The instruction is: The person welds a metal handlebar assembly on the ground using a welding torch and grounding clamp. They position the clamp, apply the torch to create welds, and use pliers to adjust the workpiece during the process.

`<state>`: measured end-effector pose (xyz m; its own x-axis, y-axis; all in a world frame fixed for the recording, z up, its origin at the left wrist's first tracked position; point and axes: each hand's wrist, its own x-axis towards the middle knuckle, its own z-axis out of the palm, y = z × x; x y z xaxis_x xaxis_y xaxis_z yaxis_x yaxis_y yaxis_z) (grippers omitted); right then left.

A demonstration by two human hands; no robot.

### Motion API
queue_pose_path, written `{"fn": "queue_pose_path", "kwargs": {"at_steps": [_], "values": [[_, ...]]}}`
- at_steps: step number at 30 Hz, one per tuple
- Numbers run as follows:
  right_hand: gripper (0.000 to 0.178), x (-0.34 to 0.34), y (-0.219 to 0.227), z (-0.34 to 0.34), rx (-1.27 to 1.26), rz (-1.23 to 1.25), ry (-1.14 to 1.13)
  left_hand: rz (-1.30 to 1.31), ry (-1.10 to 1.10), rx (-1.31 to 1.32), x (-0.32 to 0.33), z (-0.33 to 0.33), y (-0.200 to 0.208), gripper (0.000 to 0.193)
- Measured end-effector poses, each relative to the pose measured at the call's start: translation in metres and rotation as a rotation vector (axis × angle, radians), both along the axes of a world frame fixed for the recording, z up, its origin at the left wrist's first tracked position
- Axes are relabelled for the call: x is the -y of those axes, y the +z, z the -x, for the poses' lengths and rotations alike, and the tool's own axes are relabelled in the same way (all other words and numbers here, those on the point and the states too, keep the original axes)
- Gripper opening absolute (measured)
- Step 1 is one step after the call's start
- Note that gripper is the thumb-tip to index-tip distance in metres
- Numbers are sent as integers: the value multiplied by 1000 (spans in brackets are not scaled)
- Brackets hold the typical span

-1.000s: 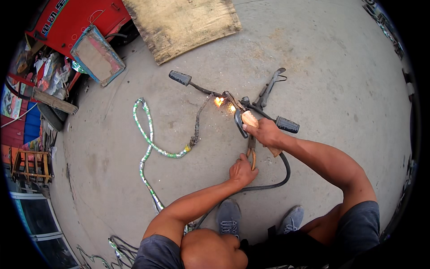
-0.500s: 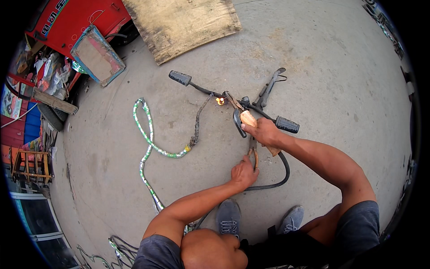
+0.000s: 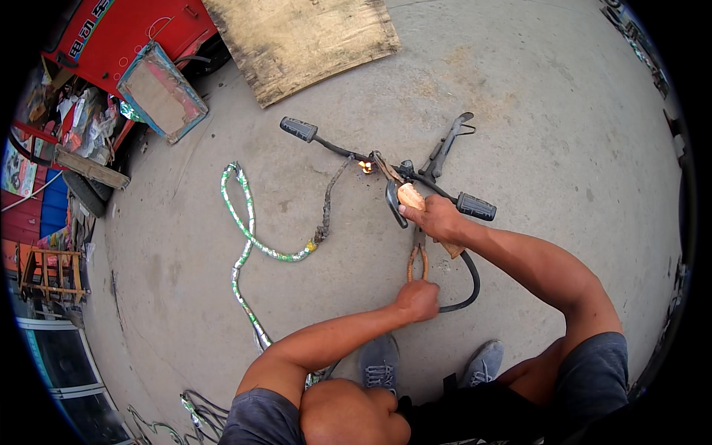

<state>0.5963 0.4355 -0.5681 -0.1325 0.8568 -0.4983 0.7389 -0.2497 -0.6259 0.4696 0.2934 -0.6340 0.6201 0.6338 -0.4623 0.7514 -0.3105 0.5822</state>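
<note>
My right hand (image 3: 439, 220) is closed on a welding electrode holder (image 3: 410, 196) with a worn tan grip and a black lever. Its jaws point at a dark metal footrest bar (image 3: 331, 147) with a ribbed rubber peg (image 3: 298, 129) on each end. Beside the jaws a small flame (image 3: 366, 167) burns at the bar. My left hand (image 3: 417, 300) is a fist at the lower ends of the orange-brown handles of pliers (image 3: 417, 256). A black cable (image 3: 475, 285) curves from the right hand to this fist. Which of these the fist grips, I cannot make out.
A foil-wrapped cable (image 3: 237, 267) loops on the concrete at left; its dark charred end (image 3: 327, 204) reaches the bar. A kickstand (image 3: 446, 148) juts out behind. Plywood (image 3: 311, 44), a framed board (image 3: 163, 93) and a red vehicle (image 3: 133, 37) stand beyond.
My left hand has drawn back toward me and slightly right, uncovering more of the pliers' handles, which look wider apart. My right hand and the electrode holder have hardly moved. The flame still burns.
</note>
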Motion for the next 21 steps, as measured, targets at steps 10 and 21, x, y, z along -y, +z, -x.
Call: {"fn": "queue_pose_path", "kwargs": {"at_steps": [10,21], "values": [[77,1,2,1,5,-8,0,6,-50,58,4,-3,7,20],[75,-1,8,2,-28,65,-7,21,-102,68,7,-2,1,21]]}}
